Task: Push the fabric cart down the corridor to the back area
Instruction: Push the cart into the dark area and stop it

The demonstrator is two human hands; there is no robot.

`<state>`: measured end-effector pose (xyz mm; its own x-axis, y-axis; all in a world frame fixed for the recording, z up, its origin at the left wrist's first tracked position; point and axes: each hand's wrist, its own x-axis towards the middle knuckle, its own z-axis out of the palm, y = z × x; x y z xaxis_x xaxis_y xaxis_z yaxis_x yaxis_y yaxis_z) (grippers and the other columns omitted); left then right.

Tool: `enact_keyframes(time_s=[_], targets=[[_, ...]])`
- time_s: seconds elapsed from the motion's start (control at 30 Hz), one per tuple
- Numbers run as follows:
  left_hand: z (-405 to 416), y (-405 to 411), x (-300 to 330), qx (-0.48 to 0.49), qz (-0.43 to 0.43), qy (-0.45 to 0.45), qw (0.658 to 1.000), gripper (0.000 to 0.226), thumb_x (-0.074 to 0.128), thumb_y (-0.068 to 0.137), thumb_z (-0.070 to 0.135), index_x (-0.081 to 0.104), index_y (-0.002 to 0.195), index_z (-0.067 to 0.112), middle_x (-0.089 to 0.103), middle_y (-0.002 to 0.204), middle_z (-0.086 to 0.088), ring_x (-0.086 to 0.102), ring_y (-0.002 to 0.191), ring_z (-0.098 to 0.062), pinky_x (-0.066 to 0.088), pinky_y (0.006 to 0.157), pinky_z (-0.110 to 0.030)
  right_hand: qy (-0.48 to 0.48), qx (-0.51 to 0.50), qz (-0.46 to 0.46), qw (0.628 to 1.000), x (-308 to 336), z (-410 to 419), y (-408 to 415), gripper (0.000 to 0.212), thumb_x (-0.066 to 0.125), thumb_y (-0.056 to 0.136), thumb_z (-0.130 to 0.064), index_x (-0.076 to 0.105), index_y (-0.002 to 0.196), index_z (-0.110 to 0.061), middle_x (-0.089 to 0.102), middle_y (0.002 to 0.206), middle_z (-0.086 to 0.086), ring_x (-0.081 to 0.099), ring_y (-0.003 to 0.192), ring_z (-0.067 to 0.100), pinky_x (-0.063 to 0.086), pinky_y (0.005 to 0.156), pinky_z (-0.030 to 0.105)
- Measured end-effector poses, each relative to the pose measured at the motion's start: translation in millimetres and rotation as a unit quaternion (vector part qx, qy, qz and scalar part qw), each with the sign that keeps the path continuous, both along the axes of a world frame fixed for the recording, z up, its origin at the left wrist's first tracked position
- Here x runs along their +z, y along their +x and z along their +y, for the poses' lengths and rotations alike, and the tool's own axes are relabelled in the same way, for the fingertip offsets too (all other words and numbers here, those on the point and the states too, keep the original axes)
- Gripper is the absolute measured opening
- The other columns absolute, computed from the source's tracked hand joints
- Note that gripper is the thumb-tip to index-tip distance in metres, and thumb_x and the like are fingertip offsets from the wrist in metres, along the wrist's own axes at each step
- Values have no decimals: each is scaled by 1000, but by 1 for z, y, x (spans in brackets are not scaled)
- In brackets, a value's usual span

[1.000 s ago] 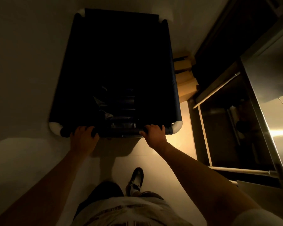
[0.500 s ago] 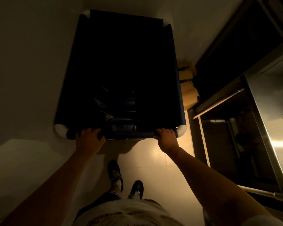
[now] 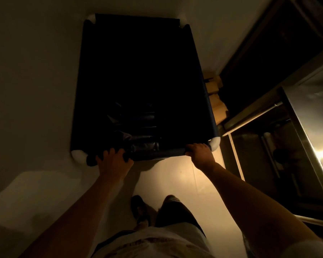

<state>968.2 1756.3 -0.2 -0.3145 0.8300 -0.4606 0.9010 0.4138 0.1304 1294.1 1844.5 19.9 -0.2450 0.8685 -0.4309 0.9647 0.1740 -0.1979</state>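
Two hands, the left hand (image 3: 113, 161) and right hand (image 3: 199, 152), are wrapped shut around the fabric cart (image 3: 142, 86) handle bar (image 3: 157, 153); the cardboard boxes (image 3: 215, 97), seemingly close, should be cleared by even pressure.

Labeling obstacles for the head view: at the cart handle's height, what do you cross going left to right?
Wall → white corner cap → left hand → handle bar → right hand → white corner cap → metal shelving unit.

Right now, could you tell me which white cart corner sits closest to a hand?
The near right corner: the right hand grips beside it.
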Motion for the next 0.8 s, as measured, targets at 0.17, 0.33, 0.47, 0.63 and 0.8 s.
enact_keyframes(time_s=[0.17,0.33,0.47,0.63,0.8], targets=[[26,-8,-4,-1,4,12,1000,55,49,89,59,55,133,27,52,138,-13,41,133,-38,26,114,-66,4,2,-10,1000,-2,26,-7,35,51,107,-25,62,141,-24,63,140,2,53,137,25,35,122,43],[56,-15,-8,13,-2,14,1000,58,49,87,61,56,132,26,52,139,-14,41,133,-39,24,115,-67,20,-3,-5,1000,-5,50,-13,36,51,107,-27,60,142,-27,62,142,-1,51,140,24,33,124,42],[72,-20,-13,17,0,16,1000,58,48,84,63,57,128,27,53,135,-13,42,131,-40,25,113,-68,14,24,-10,1000,-5,70,-13,35,51,107,-30,61,141,-28,64,138,0,55,135,25,37,119,41],[69,-18,-19,13,8,30,999,52,48,83,62,57,122,29,57,129,-14,48,125,-42,20,114,-71,0,43,-3,999,-7,77,-5,37,52,106,-35,61,141,-29,65,138,0,55,135,25,36,119,39],[61,-15,-20,-10,29,67,997,55,47,82,57,58,125,24,62,123,-16,53,121,-44,24,111,-72,-22,45,29,998,-10,85,1,35,55,104,-36,65,137,-28,65,136,0,55,133,25,39,117,39]])
